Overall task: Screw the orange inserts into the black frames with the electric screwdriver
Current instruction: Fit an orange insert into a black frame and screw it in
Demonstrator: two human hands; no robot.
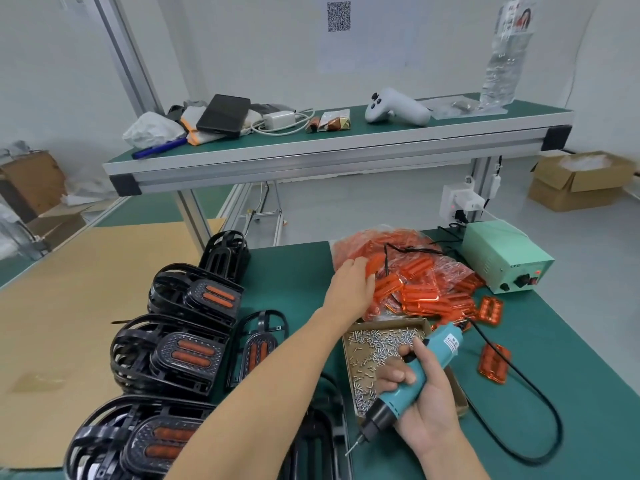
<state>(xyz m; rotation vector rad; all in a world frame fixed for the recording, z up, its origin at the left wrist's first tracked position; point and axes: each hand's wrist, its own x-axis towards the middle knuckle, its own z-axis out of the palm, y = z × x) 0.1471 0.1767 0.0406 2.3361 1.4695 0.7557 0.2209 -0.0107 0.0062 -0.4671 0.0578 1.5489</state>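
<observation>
Head view: black frames (183,355) stacked left of both hands. Left hand (351,289), fingers loosely open, reaches into orange inserts (412,289); crinkly bag could snag. Right hand (420,407) grips electric screwdriver (408,382), its cord looping behind.

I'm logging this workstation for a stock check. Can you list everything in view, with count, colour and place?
orange inserts: many, orange, heaped in a bag far right
black frames: several, black, stacked at left, some with inserts fitted
screws: many, silver, in the cardboard tray
electric screwdriver: one, teal, in the right hand
power unit: one, pale green, far right
controller: one, white, on the upper shelf
left hand: reaching onto the inserts
right hand: gripping the screwdriver
</observation>
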